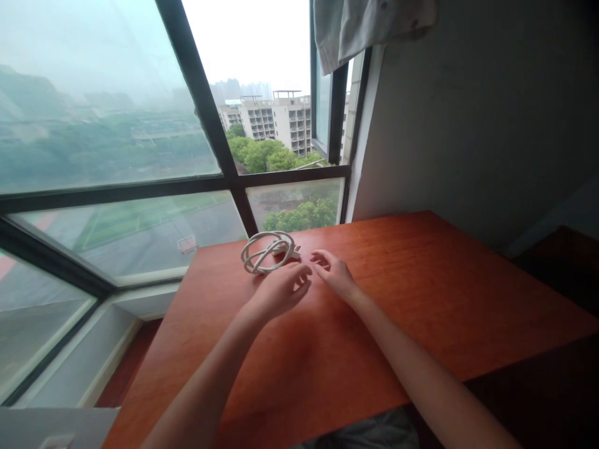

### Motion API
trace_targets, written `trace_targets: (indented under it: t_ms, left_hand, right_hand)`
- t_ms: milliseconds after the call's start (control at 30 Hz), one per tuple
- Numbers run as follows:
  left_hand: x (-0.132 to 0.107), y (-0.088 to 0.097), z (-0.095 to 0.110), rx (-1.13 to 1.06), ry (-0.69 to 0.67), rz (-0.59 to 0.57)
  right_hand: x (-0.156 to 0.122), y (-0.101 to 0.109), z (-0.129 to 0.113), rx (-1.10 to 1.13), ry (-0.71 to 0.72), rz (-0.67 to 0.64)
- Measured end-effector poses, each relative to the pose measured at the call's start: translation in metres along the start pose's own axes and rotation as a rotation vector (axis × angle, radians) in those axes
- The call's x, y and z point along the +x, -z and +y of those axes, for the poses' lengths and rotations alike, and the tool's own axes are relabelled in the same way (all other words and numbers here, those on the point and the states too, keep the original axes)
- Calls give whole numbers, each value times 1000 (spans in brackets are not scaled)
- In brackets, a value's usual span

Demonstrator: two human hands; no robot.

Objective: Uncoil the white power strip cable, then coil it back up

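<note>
A coiled white power cord (248,262) lies near the far edge of the reddish-brown wooden table, its plug end (291,251) at the right side of the loops. Just in front of the coil is my left hand (283,288), fingers loosely curved and nothing seen in them; it overlaps the coil's lower edge in view, and I cannot tell whether it touches. My right hand (334,274) hovers to the right of the plug end, fingers half bent and apart, holding nothing. A small gap separates the two hands.
The table (421,280) runs up to a large window with dark frames (234,181) behind it. A light cloth (355,28) hangs at the top, before an opened window pane. A grey wall (468,125) rises at the right.
</note>
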State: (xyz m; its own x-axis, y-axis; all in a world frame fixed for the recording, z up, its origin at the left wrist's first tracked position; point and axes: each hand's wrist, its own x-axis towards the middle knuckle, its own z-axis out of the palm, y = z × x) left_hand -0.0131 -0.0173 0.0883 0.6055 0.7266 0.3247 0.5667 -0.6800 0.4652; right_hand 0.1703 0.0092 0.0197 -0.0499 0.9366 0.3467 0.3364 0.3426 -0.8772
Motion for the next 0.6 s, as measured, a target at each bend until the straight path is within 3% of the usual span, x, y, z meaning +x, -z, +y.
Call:
trace_targets:
  t_ms: [33,100,233,433,600]
  left_hand:
    - [9,-17,1,-34,1,-64]
    - [21,-48,-1,-77,56,-70]
    - [26,-88,-11,-118,89,56]
    - [19,-91,-26,-335,195,200]
    - [21,-91,-29,-396,134,219]
  right_hand:
    - [2,-2,-1,14,-12,24]
    - [3,-4,3,-28,-15,103]
    - [-3,-4,25,-182,-28,121]
    - [-10,0,33,-282,-24,52]
    - [-13,-3,27,-401,70,-52]
